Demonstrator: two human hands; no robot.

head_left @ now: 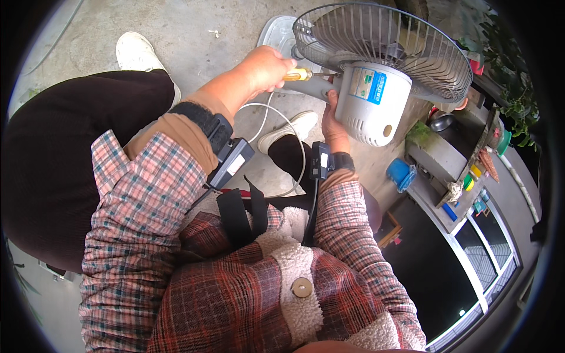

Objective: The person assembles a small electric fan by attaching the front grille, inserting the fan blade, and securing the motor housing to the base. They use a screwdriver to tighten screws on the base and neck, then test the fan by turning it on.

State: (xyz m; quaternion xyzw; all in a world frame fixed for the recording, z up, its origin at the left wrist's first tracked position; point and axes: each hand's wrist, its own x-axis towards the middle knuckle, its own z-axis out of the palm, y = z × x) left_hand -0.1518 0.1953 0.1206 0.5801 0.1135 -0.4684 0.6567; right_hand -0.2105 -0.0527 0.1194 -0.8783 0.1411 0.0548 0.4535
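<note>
A standing fan with a white motor housing [360, 115] is tilted in front of me, its wire guard [432, 44] pointing away. My left hand [262, 70] is closed around a screwdriver [299, 75] with a yellow handle. The shaft reaches toward the joint between the housing and the grey pole [307, 87]; whether the tip sits in a screw cannot be made out. Against the housing's near left side, by the pole, my right hand [335, 130] grips the fan. Its fingers are partly hidden behind the housing.
The fan's grey base [275, 36] rests on the concrete floor [194, 26]. A white cord [301, 147] loops below the pole, near my shoe [288, 130]. To the right are a blue bucket [401, 174], a mossy concrete block [435, 157] and a metal bowl [441, 122].
</note>
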